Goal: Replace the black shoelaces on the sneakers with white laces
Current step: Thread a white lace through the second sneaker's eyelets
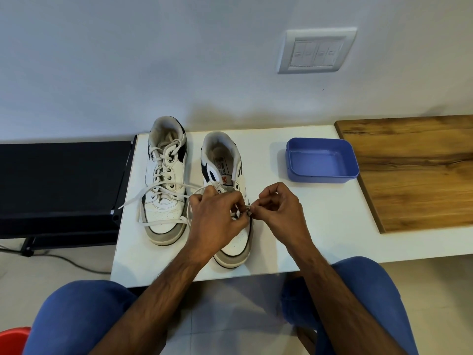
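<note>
1. Two white sneakers stand side by side on the white desk (pixel 320 226), toes toward the person.
2. The left sneaker (pixel 165 180) is fully laced with a white lace (pixel 163 172); its loose ends trail across the desk, one toward the left edge, one over the toe.
3. The right sneaker (pixel 230 201) is only partly laced. Its tongue and upper eyelets are bare; the lower lacing is hidden behind the hands.
4. The left hand (pixel 215 216) rests over the right sneaker's midfoot, fingers curled, gripping a second white lace (pixel 189 206) that loops out to its left.
5. The right hand (pixel 279 206) sits just beside the left, thumb and forefinger pinching that lace's tip (pixel 248 210) at the sneaker's right side.
6. A blue plastic tray (pixel 322 160) stands to the right of the sneakers, well apart from them.
7. A wooden board (pixel 414 170) lies at the desk's right end.
8. A switch plate (pixel 316 51) is on the wall above.
</note>
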Motion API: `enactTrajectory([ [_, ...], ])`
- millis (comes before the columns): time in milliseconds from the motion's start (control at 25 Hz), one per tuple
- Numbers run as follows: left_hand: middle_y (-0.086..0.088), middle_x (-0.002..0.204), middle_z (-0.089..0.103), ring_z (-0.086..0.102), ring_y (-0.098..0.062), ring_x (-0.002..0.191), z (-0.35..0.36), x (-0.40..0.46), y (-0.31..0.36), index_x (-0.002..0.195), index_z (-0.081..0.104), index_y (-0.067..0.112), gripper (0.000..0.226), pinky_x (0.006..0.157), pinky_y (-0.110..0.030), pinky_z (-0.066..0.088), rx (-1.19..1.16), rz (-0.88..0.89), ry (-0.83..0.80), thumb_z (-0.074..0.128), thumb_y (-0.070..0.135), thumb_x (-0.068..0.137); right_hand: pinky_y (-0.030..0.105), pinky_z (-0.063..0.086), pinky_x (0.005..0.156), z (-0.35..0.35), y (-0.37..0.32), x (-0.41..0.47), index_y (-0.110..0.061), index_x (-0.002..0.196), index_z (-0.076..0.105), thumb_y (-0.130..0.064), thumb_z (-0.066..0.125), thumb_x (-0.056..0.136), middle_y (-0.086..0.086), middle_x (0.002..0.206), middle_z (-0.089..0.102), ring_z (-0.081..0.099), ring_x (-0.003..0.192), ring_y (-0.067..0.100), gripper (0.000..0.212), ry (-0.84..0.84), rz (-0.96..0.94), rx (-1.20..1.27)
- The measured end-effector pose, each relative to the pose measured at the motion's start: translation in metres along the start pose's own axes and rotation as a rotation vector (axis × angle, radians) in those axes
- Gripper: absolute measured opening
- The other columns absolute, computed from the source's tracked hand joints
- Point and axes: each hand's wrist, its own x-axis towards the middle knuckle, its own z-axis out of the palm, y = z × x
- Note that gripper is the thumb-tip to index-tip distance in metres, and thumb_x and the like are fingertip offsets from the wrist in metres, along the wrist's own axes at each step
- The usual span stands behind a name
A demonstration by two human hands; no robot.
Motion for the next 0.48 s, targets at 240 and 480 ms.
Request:
enactTrajectory([
  [240,0.019,0.076,0.063,0.039,-0.004,0.097,0.0,0.002,-0.002,0.082,0.067,0.035,0.013,0.082,-0.033,0.018,-0.061,-0.049,-0.031,0.071,0.047,0.079,0.023,0.058,0.072,-0.001,-0.008,-0.008,-0.017,0.089,0.061,-0.005,0.081,0.081,-0.006,0.079,0.069,0.068,0.076,0.012,0.024,-0.046,-0.233,-0.178],
  [480,0.023,0.082,0.064,0.036,-0.002,0.098,-0.001,0.002,-0.006,0.085,0.063,0.035,0.007,0.082,-0.032,0.015,-0.155,-0.029,-0.082,0.07,0.037,0.084,0.032,0.056,0.071,0.015,0.0,-0.011,-0.021,0.089,0.057,-0.003,0.077,0.08,-0.01,0.084,0.063,0.062,0.078,0.01,0.028,-0.002,-0.352,-0.363],
])
